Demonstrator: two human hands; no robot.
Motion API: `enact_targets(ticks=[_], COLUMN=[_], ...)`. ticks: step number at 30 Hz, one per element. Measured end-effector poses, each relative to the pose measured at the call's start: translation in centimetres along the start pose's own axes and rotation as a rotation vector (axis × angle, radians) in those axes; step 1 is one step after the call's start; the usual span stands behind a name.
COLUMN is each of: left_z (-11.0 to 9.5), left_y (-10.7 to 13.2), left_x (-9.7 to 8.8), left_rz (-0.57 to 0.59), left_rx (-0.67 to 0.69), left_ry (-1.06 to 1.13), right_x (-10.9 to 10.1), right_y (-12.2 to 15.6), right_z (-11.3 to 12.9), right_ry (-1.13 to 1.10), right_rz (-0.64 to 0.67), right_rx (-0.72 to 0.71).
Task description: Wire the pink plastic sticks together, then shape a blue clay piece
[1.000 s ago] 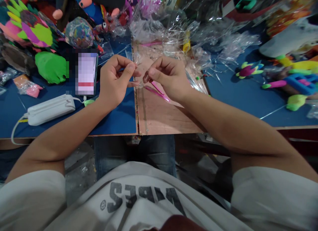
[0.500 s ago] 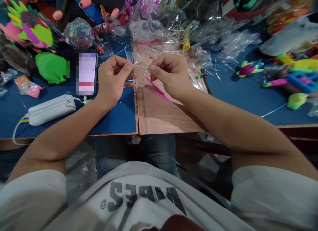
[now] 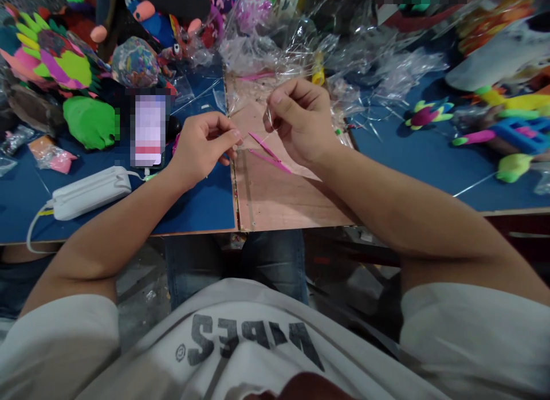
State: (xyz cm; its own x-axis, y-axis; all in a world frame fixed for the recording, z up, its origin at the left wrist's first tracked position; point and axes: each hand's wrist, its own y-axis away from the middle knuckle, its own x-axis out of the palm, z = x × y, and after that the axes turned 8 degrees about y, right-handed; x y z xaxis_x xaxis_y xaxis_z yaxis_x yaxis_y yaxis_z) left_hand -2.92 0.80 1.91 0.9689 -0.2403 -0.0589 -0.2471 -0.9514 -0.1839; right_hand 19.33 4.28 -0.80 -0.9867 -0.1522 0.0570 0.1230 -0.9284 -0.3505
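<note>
My left hand is pinched shut on the end of a thin clear thread, just left of the seam between the blue table and the bare wooden board. My right hand is raised a little higher and farther back, fingers curled in a pinch on the other end of the same thread. Two thin pink strips lie on the board between and below the hands.
A phone and a white power bank with a cable lie left of my hand. Colourful foam toys crowd the far left. Crumpled clear plastic wrap heaps at the back. More foam pieces lie on the right.
My right hand has risen and moved away from me, drawing the thread out. My left hand has dropped slightly toward the table's seam. The hands are farther apart than before.
</note>
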Motion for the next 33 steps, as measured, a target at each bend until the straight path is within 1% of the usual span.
enact_targets(ticks=[2, 5, 8, 11, 14, 18, 23, 26, 29, 33], left_z=[0.0, 0.1, 0.5, 0.7, 0.5, -0.1, -0.2, -0.2, -0.4, -0.5], left_y=[-0.1, -0.3, -0.6, -0.6, -0.4, 0.0, 0.2, 0.3, 0.5, 0.6], left_x=[0.0, -0.1, -0.3, -0.4, -0.3, 0.1, 0.3, 0.3, 0.2, 0.1], left_rz=[-0.064, -0.198, -0.248, -0.239, -0.212, -0.166, -0.152, -0.102, -0.048, -0.017], left_rx=[0.016, 0.050, 0.051, 0.026, 0.015, 0.056, 0.122, 0.122, 0.105, 0.116], left_ry=[0.008, 0.040, 0.059, 0.069, 0.089, 0.049, 0.029, -0.002, -0.028, -0.049], right_x=[0.0, 0.2, 0.7, 1.3, 1.4, 1.2, 1.0, 0.6, 0.3, 0.1], right_y=[-0.2, -0.1, 0.4, 0.8, 0.9, 0.7, 0.4, 0.3, 0.2, 0.1], right_z=[-0.1, -0.1, 0.1, 0.4, 0.4, 0.3, 0.2, 0.2, 0.2, 0.1], right_ry=[-0.052, -0.082, -0.017, 0.072, 0.124, 0.100, 0.016, 0.022, 0.098, 0.131], right_rz=[-0.009, -0.010, -0.013, -0.012, -0.027, -0.032, -0.076, -0.056, -0.022, 0.010], right_rx=[0.031, 0.057, -0.006, -0.052, -0.066, -0.092, -0.079, -0.065, -0.089, -0.095])
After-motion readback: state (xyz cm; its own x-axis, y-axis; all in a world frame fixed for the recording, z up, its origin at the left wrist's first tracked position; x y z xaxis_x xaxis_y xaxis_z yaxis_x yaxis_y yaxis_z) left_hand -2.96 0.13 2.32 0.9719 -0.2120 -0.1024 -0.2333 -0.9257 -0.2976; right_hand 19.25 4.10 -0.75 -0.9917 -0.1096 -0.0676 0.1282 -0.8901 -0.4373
